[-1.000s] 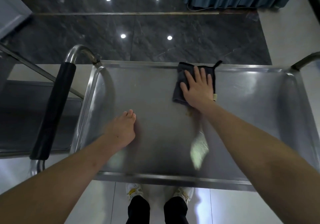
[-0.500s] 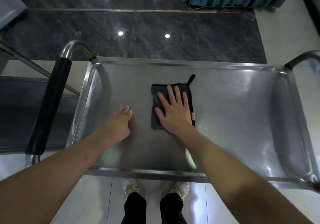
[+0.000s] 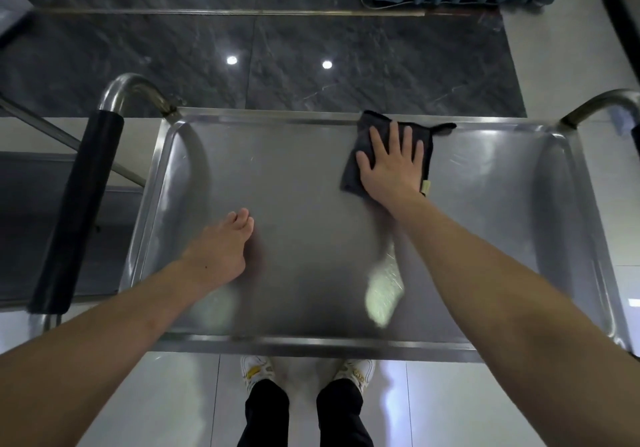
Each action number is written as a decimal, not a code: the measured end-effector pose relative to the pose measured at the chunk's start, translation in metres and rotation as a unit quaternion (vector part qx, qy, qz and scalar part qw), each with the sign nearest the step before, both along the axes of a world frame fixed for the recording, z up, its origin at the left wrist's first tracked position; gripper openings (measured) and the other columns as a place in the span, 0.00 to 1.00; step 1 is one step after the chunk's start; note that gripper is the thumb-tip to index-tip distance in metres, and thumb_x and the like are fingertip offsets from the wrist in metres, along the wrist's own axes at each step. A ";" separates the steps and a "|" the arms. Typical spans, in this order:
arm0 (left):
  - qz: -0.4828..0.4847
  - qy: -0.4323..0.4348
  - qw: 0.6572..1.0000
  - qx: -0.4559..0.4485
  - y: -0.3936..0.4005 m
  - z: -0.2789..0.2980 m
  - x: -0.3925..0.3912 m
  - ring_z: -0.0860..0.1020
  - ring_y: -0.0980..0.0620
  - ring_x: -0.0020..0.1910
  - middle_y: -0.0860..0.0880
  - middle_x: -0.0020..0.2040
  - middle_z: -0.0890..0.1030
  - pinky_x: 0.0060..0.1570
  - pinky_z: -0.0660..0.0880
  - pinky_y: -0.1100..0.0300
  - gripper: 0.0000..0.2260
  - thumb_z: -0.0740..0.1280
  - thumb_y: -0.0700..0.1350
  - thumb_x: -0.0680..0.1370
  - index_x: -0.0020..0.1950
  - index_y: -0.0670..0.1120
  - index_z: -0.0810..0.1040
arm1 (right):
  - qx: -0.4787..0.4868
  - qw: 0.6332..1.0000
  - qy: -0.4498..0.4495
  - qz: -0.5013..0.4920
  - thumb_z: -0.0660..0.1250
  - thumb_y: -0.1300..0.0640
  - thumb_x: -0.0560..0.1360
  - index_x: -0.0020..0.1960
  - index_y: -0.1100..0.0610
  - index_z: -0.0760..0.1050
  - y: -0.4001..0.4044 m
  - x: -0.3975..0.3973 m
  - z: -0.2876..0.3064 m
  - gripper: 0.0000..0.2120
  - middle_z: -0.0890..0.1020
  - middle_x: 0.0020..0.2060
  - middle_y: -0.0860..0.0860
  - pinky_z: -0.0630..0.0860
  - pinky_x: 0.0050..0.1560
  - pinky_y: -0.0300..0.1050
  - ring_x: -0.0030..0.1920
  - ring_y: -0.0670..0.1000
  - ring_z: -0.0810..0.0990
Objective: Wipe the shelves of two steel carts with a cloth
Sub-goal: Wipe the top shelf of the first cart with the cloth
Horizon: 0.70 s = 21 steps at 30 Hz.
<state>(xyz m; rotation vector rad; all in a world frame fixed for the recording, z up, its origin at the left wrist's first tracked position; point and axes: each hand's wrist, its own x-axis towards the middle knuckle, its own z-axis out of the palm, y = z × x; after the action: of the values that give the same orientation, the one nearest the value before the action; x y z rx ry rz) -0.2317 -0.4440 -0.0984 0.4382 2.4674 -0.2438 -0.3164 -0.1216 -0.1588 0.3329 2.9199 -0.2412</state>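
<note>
The right hand [image 3: 391, 166] is pressing flat, fingers spread, on a dark cloth [image 3: 353, 173] at the far edge of the steel cart's top shelf [image 3: 311, 176]. The left hand [image 3: 221, 249] is resting on the shelf nearer the person, fingers loose, holding nothing.

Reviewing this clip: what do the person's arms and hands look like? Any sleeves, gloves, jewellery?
Both forearms are bare with no sleeves in view. The left hand and right hand wear no gloves, and no rings, watch or bracelet show. A small dark mark shows near the left wrist.

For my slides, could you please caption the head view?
Right hand presses dark cloth flat on steel cart shelf; left hand rests alongside.
</note>
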 end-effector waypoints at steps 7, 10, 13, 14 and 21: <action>0.000 -0.010 0.999 -0.038 0.012 0.007 -0.003 0.51 0.50 0.82 0.50 0.84 0.47 0.75 0.60 0.51 0.30 0.57 0.39 0.81 0.83 0.45 0.52 | -0.017 0.983 -0.010 0.182 0.44 0.33 0.83 0.85 0.43 0.49 -0.089 0.001 0.004 0.33 0.44 0.86 0.52 0.38 0.81 0.63 0.84 0.59 0.40; -0.031 -0.002 0.997 -0.076 0.014 0.007 -0.002 0.52 0.50 0.82 0.48 0.84 0.47 0.74 0.61 0.54 0.31 0.58 0.41 0.81 0.82 0.44 0.51 | -0.028 0.977 -0.012 0.213 0.43 0.32 0.83 0.85 0.41 0.49 -0.085 -0.002 0.003 0.32 0.44 0.86 0.51 0.37 0.82 0.61 0.85 0.56 0.39; -0.037 0.003 0.995 -0.088 0.016 0.007 -0.002 0.55 0.50 0.81 0.47 0.84 0.48 0.72 0.63 0.54 0.31 0.58 0.42 0.80 0.82 0.43 0.51 | -0.024 0.985 0.003 0.170 0.46 0.32 0.83 0.85 0.40 0.51 -0.048 -0.010 0.003 0.32 0.47 0.86 0.50 0.38 0.82 0.59 0.85 0.54 0.42; -0.035 0.004 0.996 -0.088 0.017 0.008 -0.002 0.55 0.50 0.81 0.47 0.84 0.48 0.72 0.63 0.54 0.31 0.58 0.42 0.80 0.82 0.43 0.51 | -0.022 0.989 0.008 0.144 0.47 0.32 0.83 0.85 0.40 0.52 -0.033 -0.013 0.004 0.32 0.47 0.86 0.50 0.39 0.82 0.59 0.85 0.54 0.43; -0.015 -0.008 0.997 -0.078 0.016 0.009 -0.003 0.52 0.50 0.82 0.48 0.84 0.47 0.73 0.62 0.53 0.31 0.58 0.42 0.81 0.83 0.44 0.51 | -0.009 0.999 0.002 0.040 0.43 0.31 0.82 0.85 0.41 0.49 0.048 0.003 0.000 0.34 0.45 0.86 0.51 0.39 0.82 0.60 0.85 0.55 0.41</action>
<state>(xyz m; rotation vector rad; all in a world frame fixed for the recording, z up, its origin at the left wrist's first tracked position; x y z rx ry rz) -0.2345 -0.4278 -0.0894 0.4095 2.4059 -0.4414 -0.3137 -0.0734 -0.1584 0.2130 2.9256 -0.2557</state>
